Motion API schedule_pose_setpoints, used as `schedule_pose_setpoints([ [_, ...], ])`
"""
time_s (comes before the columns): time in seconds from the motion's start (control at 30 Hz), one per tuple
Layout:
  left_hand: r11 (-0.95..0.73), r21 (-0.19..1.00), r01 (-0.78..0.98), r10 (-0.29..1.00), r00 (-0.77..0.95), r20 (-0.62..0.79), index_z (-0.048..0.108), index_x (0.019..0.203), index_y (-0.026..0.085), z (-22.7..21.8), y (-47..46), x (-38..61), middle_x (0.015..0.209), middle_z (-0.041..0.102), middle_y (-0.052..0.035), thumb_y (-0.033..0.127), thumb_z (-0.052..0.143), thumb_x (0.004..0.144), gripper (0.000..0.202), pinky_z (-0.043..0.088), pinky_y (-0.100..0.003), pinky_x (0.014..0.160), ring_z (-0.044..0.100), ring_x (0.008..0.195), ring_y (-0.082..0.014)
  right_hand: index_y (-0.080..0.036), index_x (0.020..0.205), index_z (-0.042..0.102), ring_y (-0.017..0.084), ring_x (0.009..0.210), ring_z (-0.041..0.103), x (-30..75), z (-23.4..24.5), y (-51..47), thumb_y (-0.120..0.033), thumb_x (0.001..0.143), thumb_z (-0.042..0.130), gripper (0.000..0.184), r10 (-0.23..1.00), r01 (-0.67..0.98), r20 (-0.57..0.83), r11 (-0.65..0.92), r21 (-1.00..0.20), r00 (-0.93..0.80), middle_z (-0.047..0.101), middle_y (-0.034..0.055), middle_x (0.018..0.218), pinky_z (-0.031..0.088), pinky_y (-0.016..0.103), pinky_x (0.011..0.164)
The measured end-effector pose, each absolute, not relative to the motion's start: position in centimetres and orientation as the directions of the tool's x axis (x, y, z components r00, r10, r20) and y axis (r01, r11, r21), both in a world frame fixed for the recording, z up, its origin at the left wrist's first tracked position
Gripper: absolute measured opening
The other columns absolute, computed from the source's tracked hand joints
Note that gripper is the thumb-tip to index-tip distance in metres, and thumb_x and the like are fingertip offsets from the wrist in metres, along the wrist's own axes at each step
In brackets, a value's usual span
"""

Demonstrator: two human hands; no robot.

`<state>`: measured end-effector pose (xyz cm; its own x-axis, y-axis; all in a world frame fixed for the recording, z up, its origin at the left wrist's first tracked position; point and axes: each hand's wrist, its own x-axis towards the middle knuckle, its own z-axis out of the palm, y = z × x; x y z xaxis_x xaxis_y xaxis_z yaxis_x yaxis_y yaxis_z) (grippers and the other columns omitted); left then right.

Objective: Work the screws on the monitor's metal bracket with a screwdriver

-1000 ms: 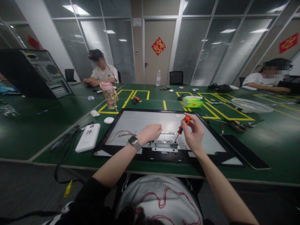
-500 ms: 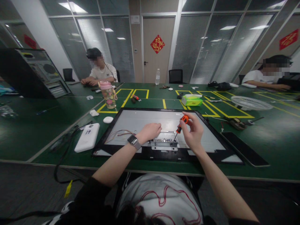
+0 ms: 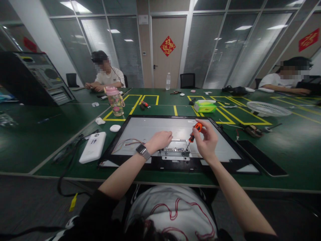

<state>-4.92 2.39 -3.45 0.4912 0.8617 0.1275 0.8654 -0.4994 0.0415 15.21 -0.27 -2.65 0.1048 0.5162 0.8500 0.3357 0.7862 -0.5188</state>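
A flat monitor panel (image 3: 150, 129) lies back-up on the green table, with a small metal bracket (image 3: 175, 152) near its front edge. My right hand (image 3: 207, 142) is closed round an orange-handled screwdriver (image 3: 194, 131), whose tip rests on the bracket's right end. My left hand (image 3: 160, 140), with a watch on the wrist, rests curled on the panel just left of the bracket; what its fingers hold, if anything, is hidden. Thin wires (image 3: 127, 143) run across the panel's left part.
A white power bank (image 3: 93, 147) and a black cable lie left of the panel, a dark phone-like slab (image 3: 260, 161) to the right. Farther off stand a pink-lidded bottle (image 3: 115, 100), a green tissue pack (image 3: 205, 107), a fan grille (image 3: 265, 108) and a PC case (image 3: 37, 77). Two people sit at the far sides.
Both hands stay on the bracket and screwdriver; only the view has shifted slightly.
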Motion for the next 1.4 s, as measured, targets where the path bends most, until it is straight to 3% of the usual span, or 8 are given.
schedule_pose_setpoints([
  [0.33,-0.499,0.043,0.865,0.861,0.49,0.133,0.062,0.1,0.015,-3.7,2.5,-4.9,0.097,0.071,-0.0123,0.028,0.032,0.102,0.033,0.051,-0.034,0.075,0.069,0.087,-0.025,-0.023,0.119,0.063,0.017,0.073,0.06,15.0,-2.6,-0.6,-0.021,0.089,0.062,0.03,0.51,0.329,0.857,0.8,-0.501,0.065,0.061,0.0039,0.089,0.056,0.034,0.067],
  [0.57,-0.484,0.05,0.873,0.872,0.478,0.104,0.062,0.1,0.015,-3.5,2.5,-4.8,0.098,0.071,-0.0134,0.027,0.033,0.101,0.032,0.051,-0.035,0.077,0.068,0.089,-0.0252,-0.025,0.1,0.07,0.016,0.077,0.063,15.1,-2.1,-0.5,-0.027,0.087,0.067,0.013,0.645,0.042,0.763,0.762,-0.646,0.045,0.062,0.0028,0.09,0.053,0.031,0.069],
  [0.7,-0.48,0.053,0.875,0.874,0.474,0.105,0.062,0.101,0.016,-3.6,2.6,-4.9,0.099,0.071,-0.013,0.028,0.032,0.102,0.032,0.05,-0.034,0.077,0.068,0.089,-0.025,-0.026,0.102,0.071,0.017,0.08,0.066,16.3,-0.9,-0.3,-0.034,0.089,0.066,0.016,0.74,-0.114,0.639,0.63,-0.768,-0.21,0.067,0.0032,0.089,0.055,0.032,0.073],
  [0.87,-0.484,0.083,0.871,0.873,0.475,0.111,0.062,0.1,0.016,-3.5,2.4,-4.9,0.096,0.071,-0.0117,0.03,0.033,0.102,0.032,0.049,-0.034,0.076,0.068,0.088,-0.0247,-0.024,0.116,0.068,0.02,0.091,0.068,17.0,2.4,0.0,-0.039,0.096,0.056,0.028,0.671,-0.055,0.519,0.584,-0.81,-0.53,0.072,0.0065,0.095,0.054,0.038,0.085],
  [0.97,-0.468,0.101,0.878,0.883,0.459,0.102,0.061,0.1,0.017,-3.3,2.4,-4.8,0.097,0.071,-0.0117,0.031,0.033,0.102,0.032,0.049,-0.034,0.076,0.067,0.087,-0.0243,-0.021,0.111,0.07,0.02,0.09,0.068,16.6,4.1,0.7,-0.042,0.094,0.058,0.03,0.655,0.024,0.45,0.581,-0.813,-0.607,0.072,0.0062,0.087,0.054,0.038,0.086],
  [1.1,-0.468,0.094,0.879,0.882,0.458,0.108,0.061,0.1,0.017,-3.2,2.3,-4.8,0.096,0.072,-0.0116,0.031,0.033,0.102,0.032,0.048,-0.034,0.076,0.068,0.086,-0.0243,-0.018,0.091,0.074,0.015,0.071,0.065,15.9,4.4,2.4,-0.039,0.084,0.071,0.022,0.67,0.055,0.42,0.566,-0.823,-0.612,0.07,0.0046,0.085,0.054,0.031,0.071],
  [1.23,-0.467,0.09,0.879,0.883,0.459,0.099,0.062,0.1,0.017,-3.1,2.2,-4.7,0.096,0.072,-0.0122,0.03,0.033,0.102,0.032,0.049,-0.034,0.076,0.068,0.086,-0.0246,-0.019,0.094,0.074,0.015,0.071,0.066,15.7,3.1,3.9,-0.043,0.081,0.073,0.027,0.698,-0.118,0.417,0.434,-0.893,-0.582,0.072,0.0041,0.082,0.055,0.031,0.069],
  [1.4,-0.455,0.085,0.886,0.89,0.449,0.083,0.062,0.101,0.016,-3.0,2.1,-4.7,0.098,0.071,-0.0127,0.03,0.033,0.102,0.032,0.049,-0.034,0.077,0.068,0.088,-0.0246,-0.02,0.1,0.071,0.021,0.082,0.071,16.3,2.0,3.9,-0.046,0.079,0.074,0.034,0.687,-0.255,0.378,0.279,-0.926,-0.621,0.074,0.0068,0.088,0.058,0.041,0.077],
])
